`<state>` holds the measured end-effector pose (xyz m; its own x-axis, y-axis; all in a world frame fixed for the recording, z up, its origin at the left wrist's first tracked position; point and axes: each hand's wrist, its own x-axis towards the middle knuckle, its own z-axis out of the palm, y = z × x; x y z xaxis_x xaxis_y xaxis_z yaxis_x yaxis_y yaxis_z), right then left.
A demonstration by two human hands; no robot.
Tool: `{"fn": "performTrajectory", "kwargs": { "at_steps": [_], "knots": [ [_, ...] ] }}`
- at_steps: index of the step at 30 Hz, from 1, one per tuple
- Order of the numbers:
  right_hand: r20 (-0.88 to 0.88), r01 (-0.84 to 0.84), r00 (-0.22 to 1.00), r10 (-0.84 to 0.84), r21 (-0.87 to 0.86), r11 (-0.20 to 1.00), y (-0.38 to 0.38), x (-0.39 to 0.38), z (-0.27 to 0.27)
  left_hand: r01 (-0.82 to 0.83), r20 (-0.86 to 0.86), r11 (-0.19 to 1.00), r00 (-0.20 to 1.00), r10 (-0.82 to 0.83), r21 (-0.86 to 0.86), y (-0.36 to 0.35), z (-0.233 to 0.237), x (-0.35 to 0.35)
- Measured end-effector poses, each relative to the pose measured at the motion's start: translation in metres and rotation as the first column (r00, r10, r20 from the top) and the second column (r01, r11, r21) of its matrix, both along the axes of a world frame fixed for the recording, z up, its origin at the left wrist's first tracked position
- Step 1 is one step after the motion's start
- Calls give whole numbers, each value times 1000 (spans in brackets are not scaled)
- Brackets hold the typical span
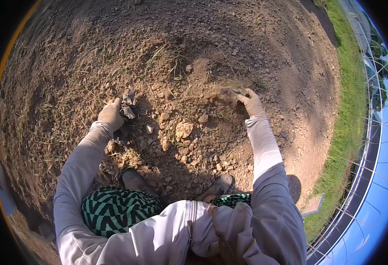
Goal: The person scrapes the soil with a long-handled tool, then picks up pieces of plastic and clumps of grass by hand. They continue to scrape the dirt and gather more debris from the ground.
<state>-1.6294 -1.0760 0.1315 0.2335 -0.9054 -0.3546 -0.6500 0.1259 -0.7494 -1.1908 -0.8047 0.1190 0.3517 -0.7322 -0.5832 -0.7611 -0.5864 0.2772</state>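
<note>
My left hand point(111, 115) is closed on crumpled grey-and-white scraps point(129, 110), which stick out past the fingers on the right side. To the right, my right hand point(252, 105) grips a clump of dry grass point(234, 92) with soil on it, low over the ground; the clump's edge is blurred by dust or motion. Between the hands lie loose stones, among them a large pale rock point(184, 130) and a smaller reddish stone point(203, 119). A small white piece point(149, 129) rests just below the left hand's scraps.
Rough brown soil point(291, 66) with pebbles and uprooted grass surrounds me. A tuft of dry roots point(130, 158) lies near my left shoe point(134, 180); my right shoe point(222, 182) stands apart. Along the right run a green grass strip point(350, 88) and a wire fence point(370, 110).
</note>
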Motion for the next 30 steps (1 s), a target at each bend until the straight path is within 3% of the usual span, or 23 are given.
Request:
{"fn": "performTrajectory", "kwargs": {
  "at_steps": [3, 5, 7, 8, 9, 11, 12, 13, 14, 15, 17, 18, 19, 20, 21, 22, 23, 24, 25, 27, 30],
  "knots": [
    [-432, -85, 900, 67, -23, 996, 6, -13, -8, -33, -30, 996, 999, 31, -77, 4, -3, -1],
    [-135, 143, 980, -143, -12, 990, 15, -2, -6, -66, -35, 984, 998, 61, -168, 6, -4, -3],
    [158, 348, 921, -355, 73, 935, 35, 19, 0, -58, -36, 980, 998, 52, -190, 7, 1, -6],
    [224, 323, 920, -321, 32, 946, 47, 33, 0, 13, -4, 964, 1000, -15, -265, 6, 4, -10],
    [273, 245, 923, -270, 124, 962, 55, 44, -9, 72, -47, 950, 995, -90, -302, 1, 15, -19],
    [496, 44, 861, -113, 149, 988, 82, 82, -42, 185, -124, 906, 961, -248, -380, -15, 48, -52],
    [415, 26, 893, -173, 337, 941, 105, 112, -14, 309, -89, 824, 915, -395, -475, -20, 58, -67],
    [619, -71, 755, -216, 404, 912, 124, 131, -41, 418, -40, 716, 849, -527, -559, -23, 65, -80],
    [661, -195, 716, -224, 498, 845, 144, 149, -30, 476, 2, 625, 796, -605, -619, -28, 67, -89],
    [699, -322, 673, -240, 569, 757, 158, 162, -17, 516, 23, 589, 764, -645, -623, -30, 72, -95],
    [755, -420, 592, -282, 587, 693, 161, 166, -30, 487, -85, 642, 754, -651, -592, -27, 58, -90],
    [670, -504, 742, 30, 527, 684, 153, 153, -37, 517, -161, 731, 757, -634, -447, -28, 60, -88],
    [467, -526, 824, 321, 417, 742, 139, 144, -26, 523, -112, 771, 797, -594, -363, -30, 56, -83],
    [180, -574, 818, 546, 311, 757, 125, 132, -11, 516, -66, 812, 832, -551, -273, -26, 47, -78],
    [73, -437, 899, 433, 236, 868, 108, 113, -3, 492, -24, 853, 864, -503, -175, -17, 38, -73],
    [-13, -277, 959, 282, 137, 951, 84, 90, -13, 429, -28, 882, 897, -442, -198, -10, 31, -63],
    [114, -74, 992, 58, 139, 988, 60, 68, -19, 363, -26, 906, 926, -377, -220, -6, 26, -51],
    [110, 12, 994, -10, -14, 1000, 34, 42, -38, 275, -39, 947, 958, -285, -166, -2, 26, -43],
    [-101, 10, 995, -6, 33, 999, 16, 30, -23, 227, -60, 963, 969, -238, -147, 5, 7, -27],
    [-455, -11, 889, -50, -131, 991, -10, 22, -28, 88, -48, 941, 993, -110, -326, 16, -13, -9],
    [-472, -140, 882, -17, -297, 944, -28, 64, -35, -146, 11, 923, 987, 160, -355, 7, -8, 20]
  ]
}}
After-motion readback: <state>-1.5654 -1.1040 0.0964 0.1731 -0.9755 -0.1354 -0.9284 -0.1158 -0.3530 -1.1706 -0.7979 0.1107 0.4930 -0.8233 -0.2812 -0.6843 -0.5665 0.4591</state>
